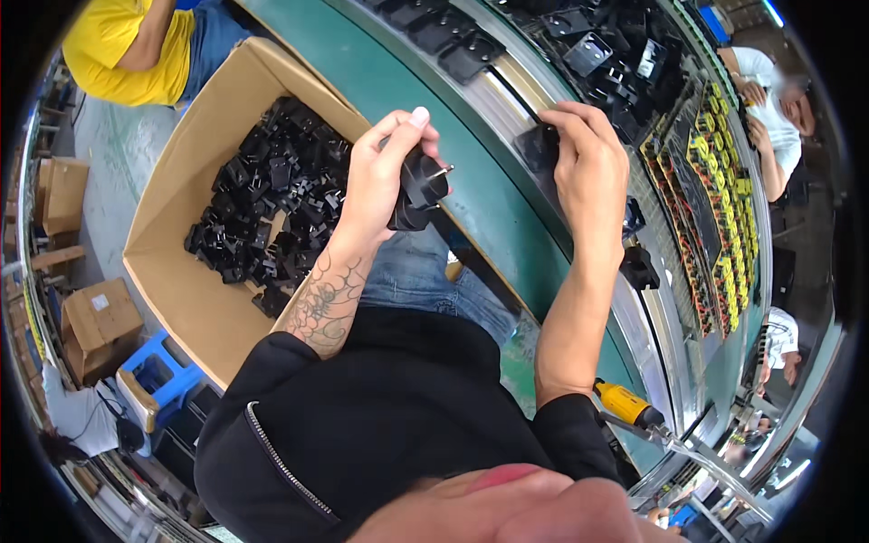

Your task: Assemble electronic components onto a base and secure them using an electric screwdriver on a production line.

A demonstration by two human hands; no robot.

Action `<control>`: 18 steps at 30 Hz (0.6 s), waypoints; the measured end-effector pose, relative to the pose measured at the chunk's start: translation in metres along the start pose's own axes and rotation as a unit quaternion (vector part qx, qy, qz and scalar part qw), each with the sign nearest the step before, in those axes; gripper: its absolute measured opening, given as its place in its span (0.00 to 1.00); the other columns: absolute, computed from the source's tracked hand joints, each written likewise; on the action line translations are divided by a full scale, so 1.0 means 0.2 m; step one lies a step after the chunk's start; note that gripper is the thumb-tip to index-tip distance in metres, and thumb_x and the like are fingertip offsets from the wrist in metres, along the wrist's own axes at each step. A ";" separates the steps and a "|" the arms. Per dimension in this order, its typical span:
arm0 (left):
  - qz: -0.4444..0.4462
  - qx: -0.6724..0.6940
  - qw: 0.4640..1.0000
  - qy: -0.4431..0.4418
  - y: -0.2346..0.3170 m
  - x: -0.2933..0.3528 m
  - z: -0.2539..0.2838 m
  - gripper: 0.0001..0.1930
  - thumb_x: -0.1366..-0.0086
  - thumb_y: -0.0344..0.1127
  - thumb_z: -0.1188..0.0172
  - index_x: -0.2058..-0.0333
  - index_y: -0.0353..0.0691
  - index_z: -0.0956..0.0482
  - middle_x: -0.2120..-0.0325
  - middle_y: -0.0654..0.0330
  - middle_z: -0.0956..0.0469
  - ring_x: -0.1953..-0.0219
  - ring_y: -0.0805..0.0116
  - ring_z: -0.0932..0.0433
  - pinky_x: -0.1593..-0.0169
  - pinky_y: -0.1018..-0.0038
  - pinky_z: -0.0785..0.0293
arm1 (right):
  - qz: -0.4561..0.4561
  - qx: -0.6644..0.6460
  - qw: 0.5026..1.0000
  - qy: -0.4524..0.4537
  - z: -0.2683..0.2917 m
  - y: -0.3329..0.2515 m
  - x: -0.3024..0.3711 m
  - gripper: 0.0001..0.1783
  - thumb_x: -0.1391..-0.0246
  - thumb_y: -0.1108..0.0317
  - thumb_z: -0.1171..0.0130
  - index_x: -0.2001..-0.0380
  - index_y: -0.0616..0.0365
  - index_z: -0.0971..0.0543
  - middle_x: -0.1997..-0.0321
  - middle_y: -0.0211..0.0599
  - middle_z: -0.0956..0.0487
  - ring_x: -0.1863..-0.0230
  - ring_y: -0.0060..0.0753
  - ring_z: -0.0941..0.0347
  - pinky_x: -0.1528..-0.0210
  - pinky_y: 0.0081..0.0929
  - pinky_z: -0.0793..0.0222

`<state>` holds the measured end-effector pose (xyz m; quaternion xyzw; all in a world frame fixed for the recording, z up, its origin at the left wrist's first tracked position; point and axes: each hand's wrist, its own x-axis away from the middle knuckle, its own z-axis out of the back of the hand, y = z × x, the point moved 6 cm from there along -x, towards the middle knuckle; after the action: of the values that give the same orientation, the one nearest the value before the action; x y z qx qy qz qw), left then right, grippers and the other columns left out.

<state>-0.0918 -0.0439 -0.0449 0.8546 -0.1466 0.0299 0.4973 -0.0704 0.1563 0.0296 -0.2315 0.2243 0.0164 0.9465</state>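
Head view: the left hand [385, 172] is clamped on a black plug [418, 188] lifted above the cardboard box [172, 271], which is well stocked with more plugs. The right hand [588, 163] presses a black piece [540, 147] onto the conveyor belt [471, 181]. Judging by the box, most work remains.

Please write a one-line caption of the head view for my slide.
Left hand holds a black plug part above a cardboard box of similar parts; right hand presses another black part on the conveyor.
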 end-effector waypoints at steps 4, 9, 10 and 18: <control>0.016 0.019 1.000 -0.020 0.00 -0.02 0.03 0.15 0.29 0.45 0.47 0.67 0.39 0.25 0.75 0.62 0.27 0.75 0.73 0.24 0.74 0.76 0.21 | -0.004 0.032 0.999 0.016 0.11 -0.03 0.01 0.12 0.49 0.79 0.40 0.62 0.57 0.15 0.50 0.38 0.19 0.55 0.43 0.22 0.50 0.31 0.28; 0.024 0.075 0.997 -0.011 -0.05 0.02 0.10 0.13 0.30 0.41 0.44 0.68 0.37 0.24 0.75 0.61 0.25 0.76 0.74 0.25 0.74 0.78 0.23 | 0.014 0.054 0.997 0.054 0.33 -0.05 0.10 0.18 0.51 0.75 0.36 0.53 0.57 0.17 0.49 0.39 0.19 0.52 0.41 0.23 0.45 0.32 0.29; 0.030 0.079 0.996 -0.008 -0.06 0.02 0.10 0.12 0.30 0.40 0.44 0.67 0.36 0.23 0.75 0.61 0.25 0.76 0.74 0.25 0.74 0.78 0.23 | -0.004 0.083 0.996 0.035 0.35 -0.02 0.14 0.21 0.52 0.73 0.35 0.52 0.57 0.18 0.48 0.40 0.20 0.51 0.41 0.23 0.45 0.33 0.30; 0.078 0.029 0.995 -0.055 -0.17 0.05 0.00 0.11 0.30 0.38 0.44 0.66 0.35 0.23 0.75 0.60 0.25 0.77 0.74 0.25 0.74 0.78 0.23 | -0.072 0.083 0.989 -0.099 0.29 0.10 0.18 0.32 0.58 0.68 0.28 0.45 0.55 0.22 0.44 0.42 0.23 0.45 0.40 0.27 0.43 0.36 0.31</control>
<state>-0.0734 -0.0294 -0.0712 0.8551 -0.2392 0.0261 0.4593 -0.0177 0.1978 0.0510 -0.1646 0.1124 -0.0476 0.9788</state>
